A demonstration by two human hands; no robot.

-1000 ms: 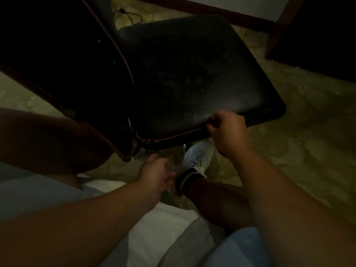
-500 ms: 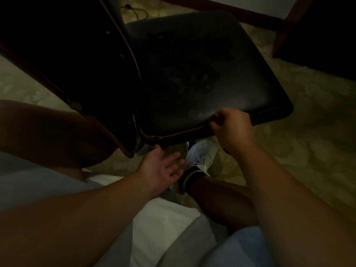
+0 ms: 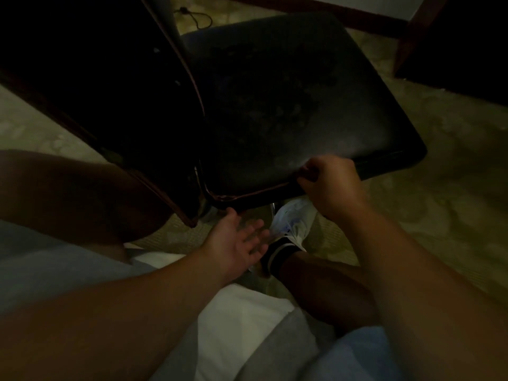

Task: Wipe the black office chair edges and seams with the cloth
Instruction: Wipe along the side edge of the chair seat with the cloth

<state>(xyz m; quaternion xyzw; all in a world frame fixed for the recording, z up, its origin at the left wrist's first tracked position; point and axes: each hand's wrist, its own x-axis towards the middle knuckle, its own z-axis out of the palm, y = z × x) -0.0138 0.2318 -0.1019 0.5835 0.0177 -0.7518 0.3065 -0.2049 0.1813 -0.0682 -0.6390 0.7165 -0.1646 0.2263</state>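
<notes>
Head view: right hand (image 3: 331, 185) curled tight on near edge of black chair seat (image 3: 288, 105); left hand (image 3: 236, 240) splayed, palm up, holding nothing, just below that edge.

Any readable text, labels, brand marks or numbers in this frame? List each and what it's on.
None readable.
Chair seat: no label or lettering shows; only pale scuffs on the black surface.
Chair back: a few small pale specks, too dim to tell whether they are marks or print.
White shoe: faint bluish marks, too blurred to read as any word or logo.
Sock: a plain pale stripe, no text.
</notes>
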